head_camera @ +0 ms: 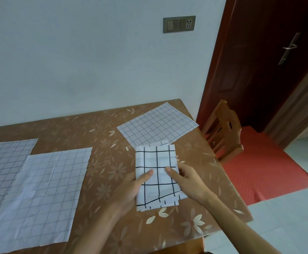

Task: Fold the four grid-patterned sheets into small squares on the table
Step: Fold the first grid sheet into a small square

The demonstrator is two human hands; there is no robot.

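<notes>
Holding folded sheet [156, 158], left hand [129, 189], right hand [186, 178], fingers [147, 174] pinching its sides, long axis pointing away.

Both hands [131, 187] [184, 178] pinching folded grid sheet [156, 178], three flat sheets [39, 195] on floral table [103, 125]

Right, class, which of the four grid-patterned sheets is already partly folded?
The bold-lined sheet held between the left hand and right hand. The left sheet, middle sheet and far sheet lie flat, unfolded, with finer grids.
</notes>
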